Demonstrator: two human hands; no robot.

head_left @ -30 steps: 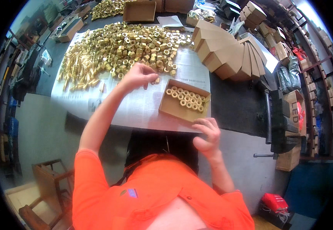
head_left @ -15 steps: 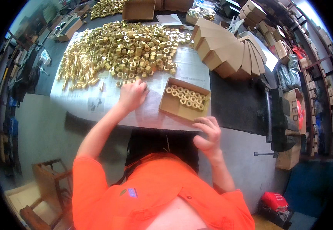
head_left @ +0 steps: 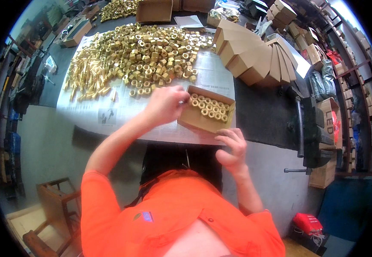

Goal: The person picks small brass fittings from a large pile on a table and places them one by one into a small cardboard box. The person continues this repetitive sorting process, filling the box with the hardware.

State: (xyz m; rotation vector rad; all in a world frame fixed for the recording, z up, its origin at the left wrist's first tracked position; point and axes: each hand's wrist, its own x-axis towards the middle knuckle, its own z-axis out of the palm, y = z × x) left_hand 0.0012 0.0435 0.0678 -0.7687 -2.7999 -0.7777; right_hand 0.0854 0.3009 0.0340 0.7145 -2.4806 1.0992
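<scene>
A small open cardboard box [head_left: 203, 124] lies on newspaper [head_left: 151, 133] in front of me, with rows of brass hex nuts [head_left: 211, 114] standing in its far part. My left hand [head_left: 165, 105] is at the box's left rim, fingers pinched together; what they hold, if anything, is hidden. The hand covers the left end of the rows. At the near right corner of the box, my right hand [head_left: 233, 150] has its fingers bent and apart, fingertips by the cardboard edge. Beyond my left hand spreads a large heap of loose brass nuts [head_left: 151, 51].
Thin brass pins [head_left: 87, 79] lie left of the heap. Folded brown boxes [head_left: 254, 58] fan out at the back right. An empty-looking carton [head_left: 154, 11] stands at the back. A vise-like tool [head_left: 314, 132] juts out at the right table edge; a wooden chair [head_left: 59, 201] stands lower left.
My left hand has moved right, from the near edge of the nut heap to the box's left rim. My right hand has stayed at the box corner.
</scene>
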